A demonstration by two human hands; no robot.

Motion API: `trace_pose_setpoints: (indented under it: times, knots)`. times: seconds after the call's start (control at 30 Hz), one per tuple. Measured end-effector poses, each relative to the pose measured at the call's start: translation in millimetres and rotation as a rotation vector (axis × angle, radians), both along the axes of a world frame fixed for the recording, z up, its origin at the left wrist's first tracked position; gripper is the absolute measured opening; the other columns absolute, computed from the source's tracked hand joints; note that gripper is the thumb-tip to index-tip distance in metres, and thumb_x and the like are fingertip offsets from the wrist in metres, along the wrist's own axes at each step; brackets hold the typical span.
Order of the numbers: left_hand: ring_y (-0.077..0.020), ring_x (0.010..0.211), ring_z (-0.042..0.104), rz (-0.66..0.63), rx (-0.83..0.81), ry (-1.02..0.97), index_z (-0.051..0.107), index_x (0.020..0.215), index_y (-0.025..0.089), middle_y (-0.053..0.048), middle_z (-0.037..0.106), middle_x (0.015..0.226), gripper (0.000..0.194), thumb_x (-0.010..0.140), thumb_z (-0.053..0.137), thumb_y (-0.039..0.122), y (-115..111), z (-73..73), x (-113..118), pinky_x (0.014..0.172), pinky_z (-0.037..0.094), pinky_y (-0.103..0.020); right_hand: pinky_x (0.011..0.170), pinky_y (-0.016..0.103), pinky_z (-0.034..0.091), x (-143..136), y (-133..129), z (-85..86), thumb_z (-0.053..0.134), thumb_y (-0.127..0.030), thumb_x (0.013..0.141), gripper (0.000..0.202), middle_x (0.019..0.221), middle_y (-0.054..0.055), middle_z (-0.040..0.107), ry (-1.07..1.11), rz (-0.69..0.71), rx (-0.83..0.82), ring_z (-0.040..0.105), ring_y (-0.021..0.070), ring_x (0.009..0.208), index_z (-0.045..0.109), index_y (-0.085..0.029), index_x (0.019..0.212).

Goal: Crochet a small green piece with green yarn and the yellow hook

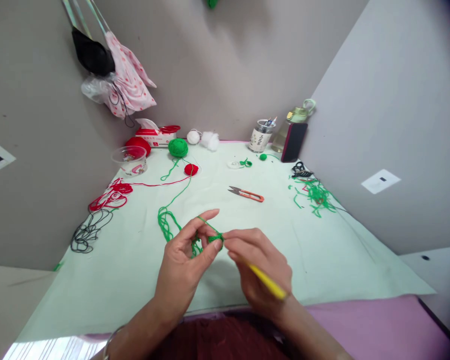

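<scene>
My left hand (189, 255) pinches a small green crochet piece (215, 241) between thumb and fingers, over the near middle of the table. Green yarn runs over its raised index finger down to the piece. My right hand (260, 262) is closed around a crochet hook with a yellow handle (268, 281); the hook's tip meets the piece and is hidden by fingers and yarn. Loose green yarn (165, 222) lies beside my left hand and leads back to a green yarn ball (178, 147).
Orange thread snips (247, 194) lie beyond my hands. Red and white yarn (114, 195) and dark cord (90, 232) are at left, near a clear tub (133, 162). Green yarn scraps (318, 196) lie at right. A pen cup (260, 137), bottle (281, 135) and phone (295, 142) stand behind.
</scene>
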State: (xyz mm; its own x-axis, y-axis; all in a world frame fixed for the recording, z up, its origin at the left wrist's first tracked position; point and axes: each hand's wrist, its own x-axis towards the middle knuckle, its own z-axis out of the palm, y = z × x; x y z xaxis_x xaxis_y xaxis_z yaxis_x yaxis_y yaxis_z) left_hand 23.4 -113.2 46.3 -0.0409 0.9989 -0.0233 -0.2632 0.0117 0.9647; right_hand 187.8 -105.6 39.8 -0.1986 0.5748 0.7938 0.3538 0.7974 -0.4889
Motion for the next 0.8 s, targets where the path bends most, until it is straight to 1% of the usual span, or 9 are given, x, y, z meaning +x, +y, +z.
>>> trace_pose_setpoints:
  times: [0.1,0.2,0.3,0.4,0.5,0.57,0.63,0.73,0.8]
  knots:
    - [-0.0138,0.079,0.051,-0.130,-0.154,-0.230,0.080,0.132,0.034,0.001,0.062,0.089,0.052,0.082,0.092,0.037,1,3.6,2,0.076,0.044,-0.026,0.077,0.034,0.066,0,0,-4.7,0.065,-0.008,0.100,0.034,0.108,0.010,0.081,-0.067,-0.068,0.108,0.078,0.0232,0.096,0.079,-0.027,0.123]
    - [-0.0114,0.072,0.045,-0.229,-0.283,-0.381,0.083,0.128,0.028,0.001,0.058,0.084,0.053,0.077,0.094,0.037,5,7.7,1,0.073,0.042,-0.026,0.073,0.035,0.064,2,3,-3.8,0.061,-0.012,0.104,0.028,0.098,0.007,0.080,0.182,-0.011,-0.067,0.076,0.0210,0.087,0.080,-0.028,0.117]
    - [-0.0129,0.079,0.050,-0.191,-0.221,-0.349,0.085,0.123,0.030,0.000,0.060,0.089,0.046,0.077,0.094,0.035,6,7.9,-1,0.078,0.043,-0.026,0.068,0.032,0.060,2,6,1.3,0.061,-0.019,0.107,0.022,0.092,0.004,0.078,0.421,0.140,-0.317,0.071,0.0172,0.077,0.081,-0.027,0.107]
    - [-0.0163,0.091,0.055,-0.187,-0.092,-0.185,0.086,0.119,0.035,0.000,0.065,0.093,0.035,0.084,0.090,0.035,3,2.9,-2,0.086,0.044,-0.027,0.073,0.030,0.060,0,8,5.7,0.066,-0.022,0.105,0.018,0.095,0.004,0.080,0.442,0.195,-0.372,0.073,0.0176,0.086,0.083,-0.027,0.103]
    - [-0.0184,0.101,0.059,-0.147,-0.028,-0.068,0.086,0.119,0.037,0.000,0.071,0.099,0.032,0.088,0.088,0.035,1,-2.4,0,0.095,0.043,-0.029,0.074,0.029,0.061,-4,8,6.3,0.066,-0.019,0.105,0.019,0.096,0.004,0.082,0.403,0.160,-0.345,0.074,0.0169,0.086,0.083,-0.027,0.106]
    - [-0.0181,0.100,0.060,-0.091,-0.050,-0.093,0.084,0.123,0.038,0.000,0.071,0.100,0.038,0.086,0.091,0.035,0,-3.4,2,0.096,0.044,-0.030,0.072,0.028,0.062,-6,6,3.5,0.065,-0.016,0.105,0.022,0.095,0.003,0.081,0.342,0.112,-0.295,0.074,0.0166,0.084,0.082,-0.028,0.110]
    - [-0.0170,0.095,0.061,-0.070,-0.102,-0.197,0.082,0.127,0.037,0.001,0.071,0.095,0.046,0.082,0.093,0.036,1,-1.8,6,0.093,0.046,-0.029,0.073,0.030,0.063,-7,4,-1.0,0.067,-0.013,0.103,0.024,0.099,0.005,0.080,0.213,0.020,-0.152,0.075,0.0177,0.087,0.082,-0.029,0.113]
    - [-0.0167,0.091,0.063,-0.180,-0.225,-0.405,0.084,0.123,0.029,0.000,0.071,0.091,0.049,0.077,0.096,0.037,4,3.2,8,0.093,0.048,-0.030,0.075,0.033,0.064,-5,3,-6.2,0.067,-0.012,0.101,0.028,0.109,0.008,0.080,0.028,-0.088,0.078,0.075,0.0204,0.091,0.083,-0.030,0.117]
    - [-0.0169,0.090,0.063,-0.249,-0.295,-0.490,0.087,0.117,0.023,-0.003,0.072,0.093,0.045,0.074,0.096,0.035,6,6.3,7,0.094,0.049,-0.030,0.074,0.034,0.064,-2,4,-5.8,0.065,-0.013,0.103,0.028,0.105,0.007,0.081,0.090,-0.063,0.013,0.075,0.0211,0.091,0.082,-0.030,0.116]
